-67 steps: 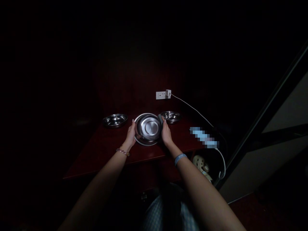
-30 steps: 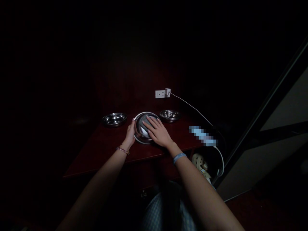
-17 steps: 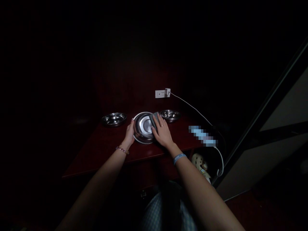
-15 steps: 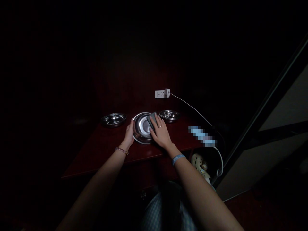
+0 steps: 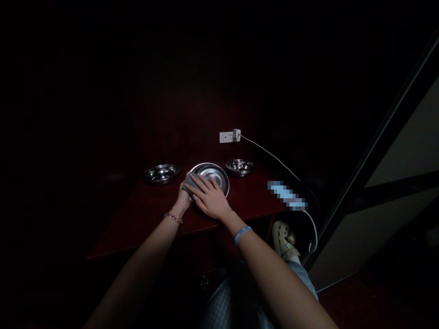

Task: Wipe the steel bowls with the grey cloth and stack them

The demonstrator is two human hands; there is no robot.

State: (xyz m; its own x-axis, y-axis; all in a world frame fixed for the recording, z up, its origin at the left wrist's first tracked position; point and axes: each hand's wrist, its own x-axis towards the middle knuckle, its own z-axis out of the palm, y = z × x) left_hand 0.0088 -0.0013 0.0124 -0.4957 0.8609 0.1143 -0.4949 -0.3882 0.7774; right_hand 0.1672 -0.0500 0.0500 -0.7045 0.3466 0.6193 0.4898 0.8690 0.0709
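A shiny metal bowl (image 5: 219, 177) is tilted up over the dark red table, with its round base facing me. My left hand (image 5: 183, 196) grips its left rim, partly hidden behind a grey-green cloth or sponge (image 5: 192, 181). My right hand (image 5: 211, 199) presses that pad against the left part of the bowl, fingers laid over it. A blue band circles my right wrist and a beaded bracelet my left. To the left sits another metal bowl (image 5: 162, 174), and behind on the right stands a third metal bowl (image 5: 240, 167), perhaps stacked.
The dark red table (image 5: 137, 228) backs onto a wall with a white socket and charger (image 5: 230, 136). From it a white cable (image 5: 274, 156) runs right towards a blurred-out bright object (image 5: 287, 195). A foot in a clog (image 5: 283, 237) is below the table's right end.
My right hand has slid the pad from the right side of the bowl across to the left rim, close to my left hand. The left hand keeps its hold.
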